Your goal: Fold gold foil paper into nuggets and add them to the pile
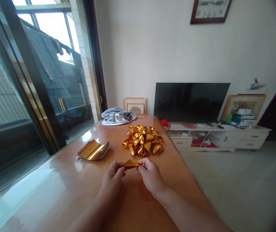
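Between my two hands is a piece of folded gold foil paper (131, 164), pinched at both ends and held just over the table. My left hand (113, 175) grips its left end between thumb and fingers. At the other end, my right hand (151, 175) is closed on it the same way. Just beyond lies a heap of folded gold foil pieces (142, 140), shiny and crumpled-looking. To the left of the heap sits a stack of gold foil sheets (93, 150), its top sheet curling up.
The glossy brown table (62, 187) stretches away from me, its right edge beside the tiled floor. Grey cloth (118, 116) lies at its far end near a framed picture (135, 104). A television (191, 102) stands on a white cabinet (227, 139). Glass sliding doors (31, 80) are on the left.
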A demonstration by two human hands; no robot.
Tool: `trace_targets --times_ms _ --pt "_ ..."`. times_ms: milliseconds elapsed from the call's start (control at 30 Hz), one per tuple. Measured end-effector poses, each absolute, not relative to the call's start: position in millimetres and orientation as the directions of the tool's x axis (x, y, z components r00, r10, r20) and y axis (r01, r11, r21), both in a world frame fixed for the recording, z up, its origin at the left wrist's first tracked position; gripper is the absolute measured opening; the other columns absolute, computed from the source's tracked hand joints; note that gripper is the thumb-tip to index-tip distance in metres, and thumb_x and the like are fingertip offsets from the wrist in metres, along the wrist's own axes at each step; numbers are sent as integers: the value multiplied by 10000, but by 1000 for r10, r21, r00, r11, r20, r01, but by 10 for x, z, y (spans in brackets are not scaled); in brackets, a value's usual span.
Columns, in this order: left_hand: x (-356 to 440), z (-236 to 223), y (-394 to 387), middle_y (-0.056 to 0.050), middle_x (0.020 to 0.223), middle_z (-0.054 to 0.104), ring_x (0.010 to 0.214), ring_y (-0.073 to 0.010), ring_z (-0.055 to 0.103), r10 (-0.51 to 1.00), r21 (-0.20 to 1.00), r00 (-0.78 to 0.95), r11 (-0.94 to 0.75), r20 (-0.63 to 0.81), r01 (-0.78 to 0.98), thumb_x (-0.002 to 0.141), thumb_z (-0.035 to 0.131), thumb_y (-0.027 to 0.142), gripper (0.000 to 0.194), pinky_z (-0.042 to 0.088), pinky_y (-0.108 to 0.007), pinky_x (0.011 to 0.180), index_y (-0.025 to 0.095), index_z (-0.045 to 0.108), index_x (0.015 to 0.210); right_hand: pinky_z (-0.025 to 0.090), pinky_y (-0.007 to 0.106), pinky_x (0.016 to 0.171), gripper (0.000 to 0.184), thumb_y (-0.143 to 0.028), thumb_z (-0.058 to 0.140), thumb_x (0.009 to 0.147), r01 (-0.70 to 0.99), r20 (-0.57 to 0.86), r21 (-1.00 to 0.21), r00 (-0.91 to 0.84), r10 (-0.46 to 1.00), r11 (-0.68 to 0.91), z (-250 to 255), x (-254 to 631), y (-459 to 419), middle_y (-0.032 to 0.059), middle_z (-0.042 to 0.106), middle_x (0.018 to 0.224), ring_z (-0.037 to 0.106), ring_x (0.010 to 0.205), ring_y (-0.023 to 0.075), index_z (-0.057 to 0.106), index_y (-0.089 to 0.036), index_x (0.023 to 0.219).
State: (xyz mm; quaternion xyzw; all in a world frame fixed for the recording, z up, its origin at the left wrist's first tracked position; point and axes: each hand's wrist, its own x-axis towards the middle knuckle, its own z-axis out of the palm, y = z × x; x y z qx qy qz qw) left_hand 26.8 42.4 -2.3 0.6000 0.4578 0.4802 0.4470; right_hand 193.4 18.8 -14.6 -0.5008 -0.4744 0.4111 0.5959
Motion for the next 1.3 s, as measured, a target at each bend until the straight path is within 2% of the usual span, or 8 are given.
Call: trace_targets --times_ms 167,300,367,500,667,833,1300 --pt "284 -73 489 -19 866 670 719 -152 595 978 978 106 -190 181 83 769 642 311 231 479 -272 696 175 605 952 513 273 679 193 -277 602 818 14 179 -984 220 959 180 -222 1945 244 37 709 891 637 760 171 644 -193 986" --pt "272 -94 511 -78 1017 719 772 -163 611 979 983 134 -163 152 80 774 643 324 465 486 -295 750 139 601 1199 550 304 747 305 -271 579 837 10 172 -985 170 970 173 -232 1951 262 57 728 964 674 837 195 668 -189 1117" --pt "262 -89 515 -95 1076 726 802 -171 615 979 981 150 -158 140 109 774 643 324 524 483 -304 781 129 607 1259 560 318 765 335 -271 557 856 46 197 -980 138 971 193 -233 1956 261 61 737 957 686 860 209 684 -187 1154" --pt "246 -101 534 -89 1113 732 847 -189 628 978 975 154 -163 140 150 765 637 311 530 480 -309 812 139 654 1266 569 336 832 418 -263 569 860 164 262 -957 133 956 239 -237 1969 252 67 745 1061 700 941 227 678 -206 1260" --pt "219 -195 587 -87 1082 742 852 -203 638 976 958 142 -195 167 210 787 616 306 548 489 -333 840 131 645 1306 589 344 806 454 -247 522 892 237 268 -942 109 957 237 -220 1980 233 74 760 1068 725 864 219 649 -200 1325" --pt "209 -234 619 -79 1082 757 921 -233 665 965 936 156 -244 210 253 791 594 267 507 496 -343 859 162 677 1280 569 363 901 452 -213 524 887 312 320 -910 110 941 273 -199 1982 214 90 731 1191 711 1019 240 658 -197 1319" --pt "214 -232 610 -77 1070 768 936 -247 697 965 911 146 -253 216 326 789 604 258 473 499 -352 916 189 712 1244 548 396 967 457 -192 547 873 342 313 -902 99 944 263 -191 2005 216 94 739 1180 710 1046 255 662 -187 1315"
